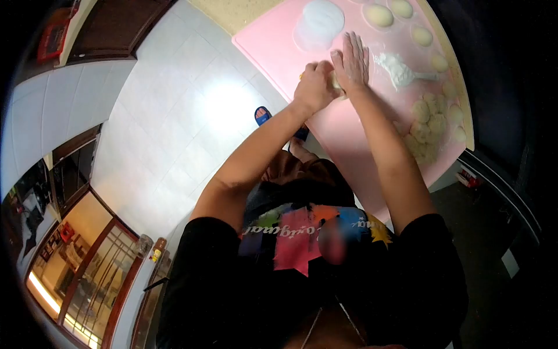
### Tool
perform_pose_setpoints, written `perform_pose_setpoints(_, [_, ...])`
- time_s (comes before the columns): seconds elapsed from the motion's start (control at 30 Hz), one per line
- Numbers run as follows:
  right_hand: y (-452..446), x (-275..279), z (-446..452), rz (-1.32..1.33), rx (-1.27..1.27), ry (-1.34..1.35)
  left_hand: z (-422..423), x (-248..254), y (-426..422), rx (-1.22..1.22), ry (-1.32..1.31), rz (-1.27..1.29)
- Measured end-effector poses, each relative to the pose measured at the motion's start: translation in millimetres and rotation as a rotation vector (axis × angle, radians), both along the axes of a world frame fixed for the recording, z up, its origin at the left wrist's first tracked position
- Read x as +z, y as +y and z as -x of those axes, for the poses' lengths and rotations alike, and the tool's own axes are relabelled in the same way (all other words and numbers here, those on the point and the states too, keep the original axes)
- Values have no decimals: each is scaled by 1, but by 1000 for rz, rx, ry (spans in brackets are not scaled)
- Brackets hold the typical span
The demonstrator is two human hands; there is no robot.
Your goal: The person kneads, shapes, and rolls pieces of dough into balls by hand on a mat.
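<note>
My left hand [314, 87] is closed around a small piece of pale dough [336, 83] above the pink mat [267, 43]. Flat and floury, my right hand [351, 63] lies against the dough's right side with its fingers stretched out. Much of the dough is hidden by the hands. To the right, a patch of white flour [390, 68] surrounds a spoon-like tool, its handle [427, 76] pointing right. Smooth dough balls [379, 15] line the far right edge. Several smaller dough pieces [429, 123] cluster nearer to me.
Beyond my hands is a round white dish or lid [321, 20]. The mat lies on a table with a pale edge [462, 87]. Light floor tiles [174, 116] spread to the left, and a foot in a blue slipper [262, 115] shows below the table.
</note>
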State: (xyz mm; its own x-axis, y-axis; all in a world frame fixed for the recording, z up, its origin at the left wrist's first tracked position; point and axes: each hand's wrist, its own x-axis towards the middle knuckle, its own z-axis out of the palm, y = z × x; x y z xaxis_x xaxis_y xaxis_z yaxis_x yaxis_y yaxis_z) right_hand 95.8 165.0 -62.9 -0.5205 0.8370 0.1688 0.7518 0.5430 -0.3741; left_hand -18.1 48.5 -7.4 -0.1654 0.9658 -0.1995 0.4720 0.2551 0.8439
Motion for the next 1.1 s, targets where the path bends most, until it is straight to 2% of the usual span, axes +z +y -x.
perform_pose_setpoints(0.1, [13, -13, 2, -1, 145, -121, -7, 8, 10, 2, 45, 120])
perform_pose_setpoints(0.13, [10, -9, -1, 223, 175, 81, -15, 10, 2, 34, 91, 100])
perform_pose_setpoints(0.17, [-3, -4, -3, 221, 174, 81, -22, 11, -8, 65, 136, 81])
perform_pose_setpoints(0.23, [-55, 9, -10, 269, -70, 149, -38, 2, -39, 66, 167, 40])
perform_pose_setpoints(0.3, [-95, 9, -15, 307, -316, 223, -46, -7, -65, 71, 260, -180])
perform_pose_setpoints(0.33, [-106, 8, -18, 168, -265, 135, -45, -2, -71, 70, 259, -176])
perform_pose_setpoints(0.43, [-91, 9, -18, 97, -193, 78, -28, 3, -76, 42, 158, -208])
perform_pose_setpoints(0.47, [-79, 11, -16, 41, -146, 63, -15, 3, -68, -23, 86, -143])
perform_pose_setpoints(0.5, [-63, 10, -11, 36, -145, 66, -5, 3, -54, -83, 22, -88])
perform_pose_setpoints(0.63, [-12, 3, -3, -4, -55, 37, 3, 10, -5, -77, 82, 15])
perform_pose_setpoints(0.7, [7, 10, 2, 52, 107, -15, -3, 13, 10, -68, 77, 113])
perform_pose_setpoints(0.73, [6, 15, 6, 22, 131, -126, -6, 13, 15, -62, 73, 205])
perform_pose_setpoints(0.77, [3, 20, 7, 20, 128, -127, -11, 14, 11, -65, 73, 203])
perform_pose_setpoints(0.83, [-11, 35, 6, 782, -41, 643, -24, 14, -9, 94, 146, 27])
perform_pose_setpoints(0.87, [-28, 29, 1, 780, -42, 642, -27, 13, -20, 82, 166, -40])
perform_pose_setpoints(0.97, [-93, -22, -22, 165, -284, 138, -40, 4, -65, 47, 296, -155])
perform_pose_setpoints(1.1, [-85, 11, -16, 114, -225, 61, -23, -5, -78, -22, 149, -194])
